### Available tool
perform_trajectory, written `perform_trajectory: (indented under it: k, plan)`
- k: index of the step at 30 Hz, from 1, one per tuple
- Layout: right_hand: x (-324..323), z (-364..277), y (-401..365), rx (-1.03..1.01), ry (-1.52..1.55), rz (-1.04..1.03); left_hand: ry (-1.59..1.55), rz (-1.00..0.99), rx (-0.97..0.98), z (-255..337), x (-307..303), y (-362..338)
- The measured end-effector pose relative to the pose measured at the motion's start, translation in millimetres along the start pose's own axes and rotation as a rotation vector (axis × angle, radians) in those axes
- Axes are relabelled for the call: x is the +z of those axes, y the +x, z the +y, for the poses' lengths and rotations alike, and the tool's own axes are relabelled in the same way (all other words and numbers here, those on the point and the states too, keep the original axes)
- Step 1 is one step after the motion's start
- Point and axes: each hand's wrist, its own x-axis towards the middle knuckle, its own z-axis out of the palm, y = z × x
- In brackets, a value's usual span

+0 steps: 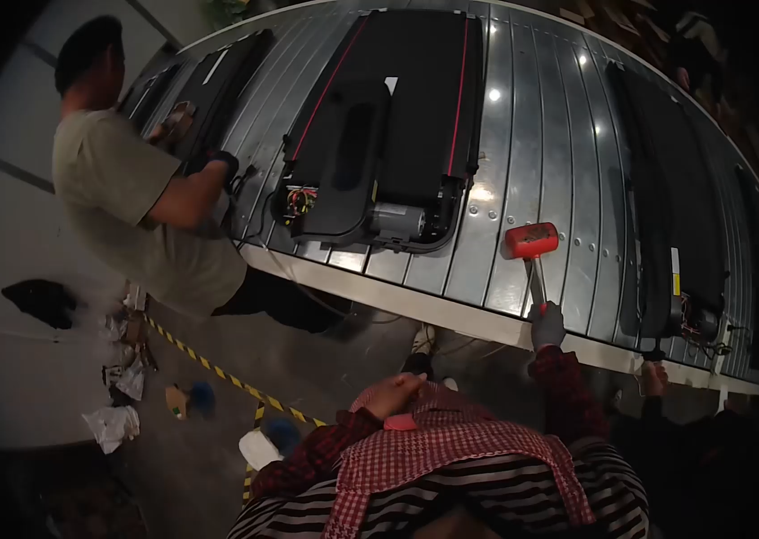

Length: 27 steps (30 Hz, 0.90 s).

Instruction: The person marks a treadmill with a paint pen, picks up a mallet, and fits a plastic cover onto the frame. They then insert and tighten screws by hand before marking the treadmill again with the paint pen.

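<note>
My right hand (547,325), in a grey glove, grips the handle of a mallet (531,241) with a red head. The mallet is raised with its head above the slatted metal conveyor (528,135), near its front edge. Held in front of my waist, my left hand (396,395) is bare, with its fingers together and slightly curled against the checked apron (460,429). Whether anything is in those fingers is hidden. Ahead on the conveyor lies a black treadmill base (420,94), with a silver motor (397,220) and coloured wires exposed at its near end.
At the left, a co-worker (128,180) handles another black unit. More black units (680,180) lie to the right, where another person's hand (655,377) is at the conveyor's edge. Yellow-black tape (218,368) and plastic bags (114,427) are on the floor.
</note>
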Motion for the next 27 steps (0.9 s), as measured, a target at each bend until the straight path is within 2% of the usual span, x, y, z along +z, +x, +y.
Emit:
perform_trajectory:
  k: [1,3,5,7,10,12,14,15,16,18,19,20,22,26,27]
  plan:
    - [3,5,0,-0.004,-0.011,0.004,0.022,0.016,-0.071,-9,6,-15]
    - [7,10,4,-0.055,0.001,0.011,0.007,0.093,-0.058,-30,13,-33]
    - [3,11,3,-0.021,0.050,-0.049,-0.021,0.151,-0.059,-56,19,-54]
    - [16,18,10,-0.040,0.035,-0.043,-0.046,0.129,0.043,-74,16,-65]
    - [24,17,9,-0.015,0.084,-0.121,-0.109,0.165,0.068,-80,21,-92]
    - [26,8,7,0.210,0.358,-0.241,-0.106,0.137,0.039,-91,17,-106]
    - [33,12,-12,0.171,0.473,-0.173,-0.091,0.101,0.009,-108,8,-121]
    - [46,25,-23,0.064,0.454,-0.107,-0.068,0.126,0.053,-122,0,-126]
    - [55,34,-38,-0.049,0.433,-0.037,-0.049,0.152,0.103,-130,-10,-129]
    - [57,47,-95,-0.046,0.459,-0.118,-0.114,0.224,0.076,-135,-30,-145]
    - [75,66,-125,0.247,0.432,-0.238,-0.176,0.293,0.023,-143,-39,-158]
    - [55,54,-172,-0.024,0.406,-0.139,-0.203,0.307,0.015,-153,-52,-171]
    - [87,90,-220,-0.201,0.200,-0.290,-0.357,0.335,0.063,-168,-84,-191]
    - [59,-30,-341,-0.212,0.362,-0.409,-0.369,0.400,0.084,-213,-170,-245]
    - [57,-65,-362,-0.201,0.356,-0.529,-0.416,0.459,0.053,-221,-195,-263]
